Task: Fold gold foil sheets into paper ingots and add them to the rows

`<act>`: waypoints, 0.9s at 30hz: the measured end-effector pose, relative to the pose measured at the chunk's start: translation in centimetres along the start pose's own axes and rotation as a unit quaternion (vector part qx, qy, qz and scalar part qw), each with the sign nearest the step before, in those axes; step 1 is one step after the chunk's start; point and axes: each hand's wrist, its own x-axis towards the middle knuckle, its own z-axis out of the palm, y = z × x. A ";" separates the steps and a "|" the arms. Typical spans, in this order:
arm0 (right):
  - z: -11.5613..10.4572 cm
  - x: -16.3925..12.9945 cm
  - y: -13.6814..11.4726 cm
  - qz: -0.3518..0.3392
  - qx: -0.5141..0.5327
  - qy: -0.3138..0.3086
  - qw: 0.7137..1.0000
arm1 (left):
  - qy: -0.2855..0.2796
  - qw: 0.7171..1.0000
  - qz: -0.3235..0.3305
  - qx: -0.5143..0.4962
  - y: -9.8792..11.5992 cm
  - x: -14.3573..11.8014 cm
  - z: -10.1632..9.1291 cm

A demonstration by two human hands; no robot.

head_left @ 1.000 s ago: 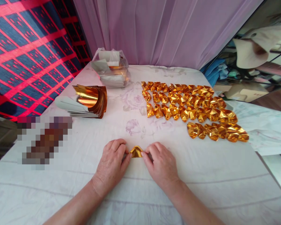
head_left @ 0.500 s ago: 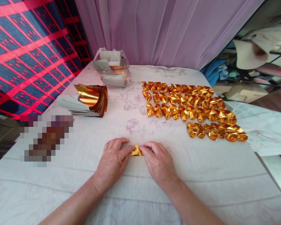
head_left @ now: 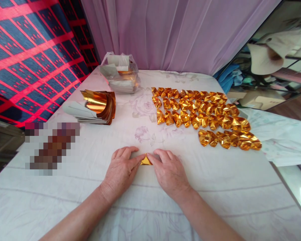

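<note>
A small piece of gold foil paper lies on the white cloth near the front middle, mostly hidden by fingers. My left hand presses on its left side and my right hand on its right side, fingertips almost touching over it. Only a small gold triangle shows between them. Beyond my right hand, several folded gold pieces lie in rows.
A stack of curled gold foil sheets lies at the left. A clear plastic bag with more sheets stands at the back. A blurred patch covers something at the left. Purple curtain hangs behind; the cloth's right edge drops off.
My two hands have closed in toward each other over the gold paper, so less of it shows now. The view has shifted slightly.
</note>
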 end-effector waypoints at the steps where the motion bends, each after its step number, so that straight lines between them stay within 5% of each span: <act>1: -0.1 -0.1 0.1 -0.002 0.005 0.001 1.000 | -0.001 1.000 -0.001 0.001 0.0 0.0 0.0; 10: -0.3 -0.2 0.2 0.044 0.106 0.048 0.992 | 0.008 1.000 -0.010 -0.014 0.0 0.2 0.1; 18: 0.2 1.1 -1.3 0.119 0.050 0.027 0.991 | 0.004 1.000 -0.011 -0.011 0.0 0.2 0.0; 27: 0.4 0.2 -0.4 0.141 0.134 0.030 0.980 | -0.002 1.000 -0.014 -0.023 -0.1 0.2 -0.1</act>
